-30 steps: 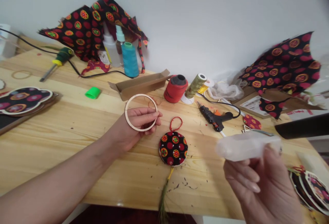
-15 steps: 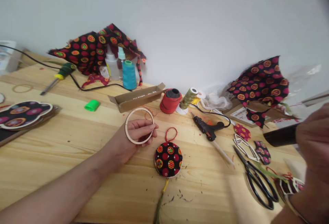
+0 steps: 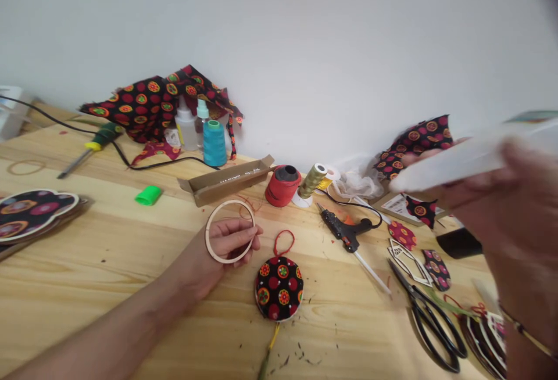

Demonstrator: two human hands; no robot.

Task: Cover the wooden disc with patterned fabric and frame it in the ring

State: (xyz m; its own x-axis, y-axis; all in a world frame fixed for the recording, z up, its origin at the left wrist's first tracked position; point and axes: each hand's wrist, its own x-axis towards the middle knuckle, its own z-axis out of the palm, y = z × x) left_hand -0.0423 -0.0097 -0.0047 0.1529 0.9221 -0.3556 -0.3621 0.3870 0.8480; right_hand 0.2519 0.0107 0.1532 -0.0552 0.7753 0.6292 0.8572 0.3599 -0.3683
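Note:
My left hand [image 3: 229,240] pinches a thin wooden ring [image 3: 208,243] between thumb and fingers, holding it upright over the table. Just right of it lies a round fabric-covered pendant [image 3: 279,288] with a red cord loop on top and a yellow-green tassel below. Raised at the right, my right hand [image 3: 488,194] is closed around a whitish translucent plastic bottle [image 3: 457,165], blurred and partly cut off by the frame edge. Under that hand, a black object [image 3: 457,243] of unclear kind rests on the table.
A black hot glue gun [image 3: 344,229] and black-handled scissors [image 3: 429,316] lie at right. Behind stand a red thread cone [image 3: 281,188], a gold spool [image 3: 314,181] and a blue spool [image 3: 214,144]. Farther left are a narrow cardboard box [image 3: 226,182], a green cap [image 3: 148,195] and a screwdriver [image 3: 89,147].
My right hand has let go of the black object, which now lies on the table, and holds the whitish bottle. My left hand keeps the ring; the view has tilted up slightly.

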